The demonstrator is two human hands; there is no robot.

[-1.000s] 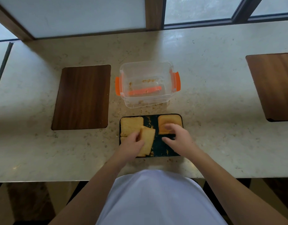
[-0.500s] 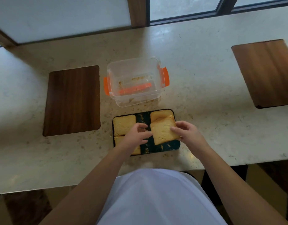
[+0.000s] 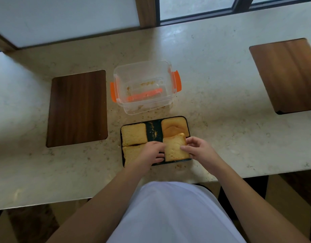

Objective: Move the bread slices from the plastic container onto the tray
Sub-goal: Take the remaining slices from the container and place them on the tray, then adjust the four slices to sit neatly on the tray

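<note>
A dark tray [image 3: 153, 131] lies on the counter just in front of me. Bread slices lie on it: one at the back left [image 3: 133, 134], one at the back right [image 3: 174, 126], one at the front left [image 3: 131, 152] partly under my left hand. A further slice [image 3: 174, 148] is at the tray's front right, held on its right edge by my right hand [image 3: 197, 150] and touched on its left edge by my left hand [image 3: 148, 156]. Behind the tray stands the clear plastic container [image 3: 144, 88] with orange clips, holding only crumbs.
A dark wooden board [image 3: 77, 107] lies left of the container and another wooden board [image 3: 287, 74] lies at the far right. Crumbs are scattered on the pale stone counter [image 3: 221, 102] around the tray. A window runs along the far edge.
The slice went from my left hand at the tray's middle over to the front right, where both hands now lower it nearly flat. The view also shifted.
</note>
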